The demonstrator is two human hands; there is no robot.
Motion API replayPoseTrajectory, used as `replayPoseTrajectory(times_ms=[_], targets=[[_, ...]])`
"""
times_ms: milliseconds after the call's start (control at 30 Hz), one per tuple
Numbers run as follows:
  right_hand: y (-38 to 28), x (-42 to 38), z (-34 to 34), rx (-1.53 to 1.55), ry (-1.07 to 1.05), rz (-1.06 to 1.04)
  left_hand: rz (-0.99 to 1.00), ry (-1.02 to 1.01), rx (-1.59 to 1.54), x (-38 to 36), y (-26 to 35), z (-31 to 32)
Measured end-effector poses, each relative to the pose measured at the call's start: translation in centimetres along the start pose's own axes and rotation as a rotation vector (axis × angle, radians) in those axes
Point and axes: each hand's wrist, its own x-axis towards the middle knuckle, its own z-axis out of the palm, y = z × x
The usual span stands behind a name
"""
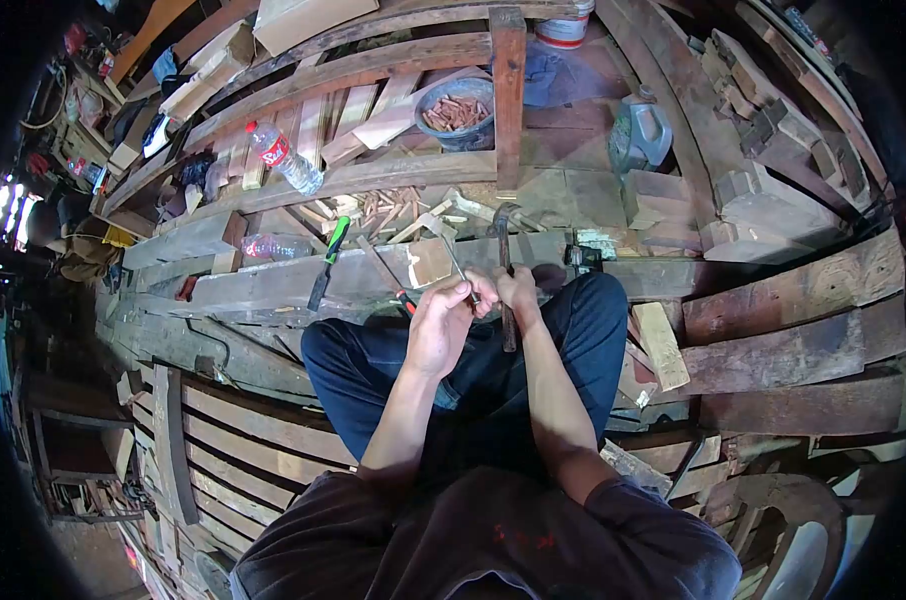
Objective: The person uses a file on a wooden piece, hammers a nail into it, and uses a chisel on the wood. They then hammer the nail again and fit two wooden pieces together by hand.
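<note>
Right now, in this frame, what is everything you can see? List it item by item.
hammer: 1, dark head and brown handle, in the right hand above the lap
thin metal rod: 1, grey, pinched in the left hand, angled up over the plank
plank: 1, grey-brown, across the front of the knees
chisel: 1, green handle, lying on the plank
water bottles: 2, clear, one red-labelled on the upper beams, one lying left of the chisel
bucket: 1, dark, holding wooden pegs, top centre
jerrycan: 1, grey, upper right
wood offcut: 1, pale, right of the knee
left hand: 1, bare, closed on the rod
right hand: 1, bare, gripping the hammer
</note>
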Motion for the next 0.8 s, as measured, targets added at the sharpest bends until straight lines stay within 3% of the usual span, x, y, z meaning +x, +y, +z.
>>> replayPoseTrajectory(times_ms=[167, 267, 500, 633, 733, 800], targets=[[0.7, -0.1, 0.7, -0.425, 0.168, -0.372, -0.032, -0.050, -0.171, 0.0, 0.1, -1.0], [-0.4, -0.5, 0.7, -0.454, 0.082, -0.355, -0.040, -0.140, -0.409, 0.2, -0.6, -2.2], [-0.1, -0.8, 1.4, -0.660, -0.134, -0.314, -0.133, -0.102, -0.514, 0.1, -0.7, -3.1], [-0.6, -1.4, 0.8, -0.680, -0.108, -0.272, -0.143, -0.113, -0.577, 0.1, -0.6, -3.0], [-0.7, -1.7, 0.6, -0.718, 0.030, -0.331, -0.160, -0.098, -0.621, 0.1, -0.5, -2.6], [-0.6, -0.9, 0.4, -0.633, 0.146, -0.578, -0.175, -0.092, -0.637, 0.2, -0.8, -2.9]])
